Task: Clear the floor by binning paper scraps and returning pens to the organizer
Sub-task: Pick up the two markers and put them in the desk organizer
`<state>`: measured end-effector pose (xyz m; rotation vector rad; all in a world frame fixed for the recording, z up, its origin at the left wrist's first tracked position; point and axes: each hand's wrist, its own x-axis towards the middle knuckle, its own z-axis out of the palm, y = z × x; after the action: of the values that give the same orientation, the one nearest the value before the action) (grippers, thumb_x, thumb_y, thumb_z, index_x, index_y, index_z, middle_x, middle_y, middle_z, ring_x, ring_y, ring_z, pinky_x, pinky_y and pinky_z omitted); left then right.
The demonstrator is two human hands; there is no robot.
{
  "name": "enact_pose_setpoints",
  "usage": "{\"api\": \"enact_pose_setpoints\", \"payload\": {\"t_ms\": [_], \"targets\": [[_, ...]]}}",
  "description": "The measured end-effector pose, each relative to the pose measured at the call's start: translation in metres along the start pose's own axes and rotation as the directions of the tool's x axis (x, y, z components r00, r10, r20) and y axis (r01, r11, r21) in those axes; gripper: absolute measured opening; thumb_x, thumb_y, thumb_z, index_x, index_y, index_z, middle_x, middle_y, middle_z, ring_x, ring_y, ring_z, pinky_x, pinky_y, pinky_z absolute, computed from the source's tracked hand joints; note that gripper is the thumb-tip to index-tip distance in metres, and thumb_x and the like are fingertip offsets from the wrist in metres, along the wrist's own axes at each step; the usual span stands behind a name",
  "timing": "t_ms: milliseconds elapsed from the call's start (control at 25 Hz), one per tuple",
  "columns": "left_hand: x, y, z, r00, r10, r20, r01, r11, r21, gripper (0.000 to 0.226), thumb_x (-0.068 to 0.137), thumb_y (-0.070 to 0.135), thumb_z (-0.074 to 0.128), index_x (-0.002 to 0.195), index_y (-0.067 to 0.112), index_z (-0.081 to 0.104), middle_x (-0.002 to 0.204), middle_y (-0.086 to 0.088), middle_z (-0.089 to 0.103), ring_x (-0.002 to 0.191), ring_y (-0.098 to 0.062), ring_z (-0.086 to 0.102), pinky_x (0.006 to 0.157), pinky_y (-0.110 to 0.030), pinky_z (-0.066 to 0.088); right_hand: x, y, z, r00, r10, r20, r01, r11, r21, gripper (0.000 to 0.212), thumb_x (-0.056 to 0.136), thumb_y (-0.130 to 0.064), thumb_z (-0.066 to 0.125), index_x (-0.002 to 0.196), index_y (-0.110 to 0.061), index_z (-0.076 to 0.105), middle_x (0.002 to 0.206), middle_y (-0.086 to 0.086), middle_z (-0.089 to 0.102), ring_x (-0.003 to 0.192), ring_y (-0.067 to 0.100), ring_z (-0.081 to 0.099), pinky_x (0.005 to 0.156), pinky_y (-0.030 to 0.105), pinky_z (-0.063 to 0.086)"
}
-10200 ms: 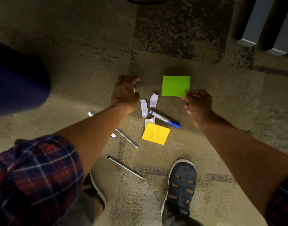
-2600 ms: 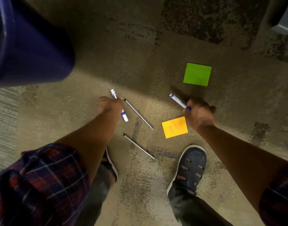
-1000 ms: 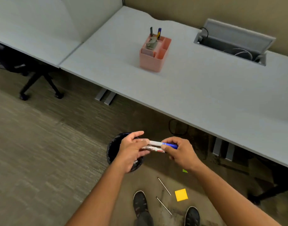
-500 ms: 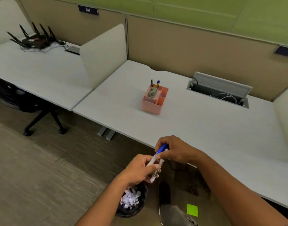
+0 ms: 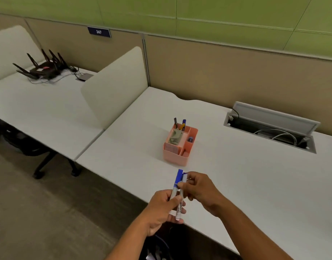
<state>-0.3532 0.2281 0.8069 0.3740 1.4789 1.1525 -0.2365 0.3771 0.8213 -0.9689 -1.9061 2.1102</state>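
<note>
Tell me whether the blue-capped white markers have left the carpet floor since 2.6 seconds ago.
Yes. The blue-capped white markers are now up at the white desk's front edge, in both hands' grip.

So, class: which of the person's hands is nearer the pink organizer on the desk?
The right hand: it sits just below the pink organizer, over the desk edge. The left hand is lower and further back, gripping the markers.

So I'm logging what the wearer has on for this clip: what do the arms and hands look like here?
Both forearms are bare up to the frame edge; no sleeve shows. The left hand and right hand wear no gloves, and no rings, watch or wristband are visible on them.
</note>
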Motion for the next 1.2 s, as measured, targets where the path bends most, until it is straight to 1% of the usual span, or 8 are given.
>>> {"api": "enact_pose_setpoints", "payload": {"t_ms": [320,400,520,640,760,880,1040,1200], "targets": [[0.108,0.108,0.002,0.997,0.040,-0.061,-0.019,0.948,0.317,0.025,0.105,0.041,0.053,0.111,0.025,0.071,0.101,-0.002,0.079,0.091,-0.020,0.081,0.084,-0.038,0.067,0.125,-0.044,-0.058,0.994,-0.077,-0.079,0.080,0.996,0.034,0.011,0.092,-0.032,0.075,0.084,-0.025,0.074,0.080,0.010,0.076,0.059,0.016,0.062,0.058,0.027,0.056],[0.128,0.127,0.000,0.997,0.049,-0.056,-0.025,0.931,0.365,0.024,0.105,0.042,0.055,0.115,0.027,0.071,0.105,0.000,0.079,0.093,-0.018,0.081,0.088,-0.037,0.066,0.147,-0.052,-0.069,0.990,-0.080,-0.114,0.087,0.995,0.054,0.018,0.090,-0.032,0.077,0.081,-0.017,0.070,0.078,0.016,0.073,0.057,0.018,0.059,0.057,0.028,0.055],[0.159,0.160,-0.003,0.973,0.196,-0.123,-0.113,0.867,0.485,0.017,0.101,0.032,0.062,0.114,0.035,0.074,0.109,0.005,0.078,0.098,-0.014,0.077,0.092,-0.037,0.064,0.180,-0.064,-0.085,0.976,-0.107,-0.191,0.119,0.991,0.055,0.009,0.089,-0.026,0.078,0.082,-0.022,0.073,0.073,0.009,0.074,0.056,0.013,0.060,0.056,0.029,0.053],[0.190,0.201,-0.003,0.900,0.365,-0.238,-0.194,0.825,0.531,0.035,0.099,0.015,0.060,0.126,0.032,0.072,0.117,0.004,0.076,0.102,-0.016,0.075,0.092,-0.038,0.064,0.210,-0.078,-0.101,0.941,-0.180,-0.286,0.173,0.984,-0.048,0.002,0.090,-0.026,0.076,0.089,-0.027,0.077,0.072,-0.004,0.074,0.059,0.006,0.065,0.058,0.027,0.053],[0.223,0.240,0.002,0.869,0.435,-0.238,-0.241,0.790,0.563,0.031,0.099,0.025,0.066,0.129,0.030,0.072,0.109,0.003,0.077,0.094,-0.021,0.075,0.091,-0.042,0.064,0.241,-0.090,-0.117,0.905,-0.262,-0.334,0.205,0.959,-0.194,0.012,0.092,-0.032,0.073,0.099,-0.023,0.077,0.084,-0.005,0.078,0.079,0.014,0.075,0.071,0.032,0.062],[0.253,0.265,0.007,0.869,0.443,-0.222,-0.219,0.745,0.630,0.042,0.098,0.025,0.069,0.140,0.023,0.066,0.114,-0.007,0.076,0.101,-0.029,0.076,0.096,-0.049,0.063,0.270,-0.099,-0.131,0.875,-0.329,-0.356,0.210,0.919,-0.335,0.016,0.095,-0.032,0.068,0.102,-0.020,0.076,0.090,-0.007,0.077,0.083,0.012,0.075,0.078,0.032,0.062],[0.283,0.274,0.001,0.866,0.458,-0.200,-0.233,0.724,0.650,0.031,0.094,0.022,0.075,0.123,0.013,0.072,0.112,-0.011,0.075,0.101,-0.032,0.074,0.094,-0.052,0.063,0.293,-0.093,-0.139,0.866,-0.354,-0.354,0.200,0.893,-0.404,0.009,0.096,-0.037,0.067,0.093,-0.030,0.071,0.078,-0.018,0.070,0.073,0.001,0.069,0.067,0.019,0.055],[0.303,0.263,-0.006,0.864,0.461,-0.204,-0.182,0.661,0.728,0.019,0.094,0.016,0.073,0.112,0.010,0.074,0.105,-0.010,0.076,0.094,-0.026,0.072,0.097,-0.044,0.061,0.302,-0.072,-0.141,0.873,-0.326,-0.361,0.182,0.907,-0.379,0.014,0.097,-0.033,0.066,0.091,-0.023,0.074,0.079,-0.008,0.072,0.074,0.013,0.070,0.073,0.036,0.061]]}}
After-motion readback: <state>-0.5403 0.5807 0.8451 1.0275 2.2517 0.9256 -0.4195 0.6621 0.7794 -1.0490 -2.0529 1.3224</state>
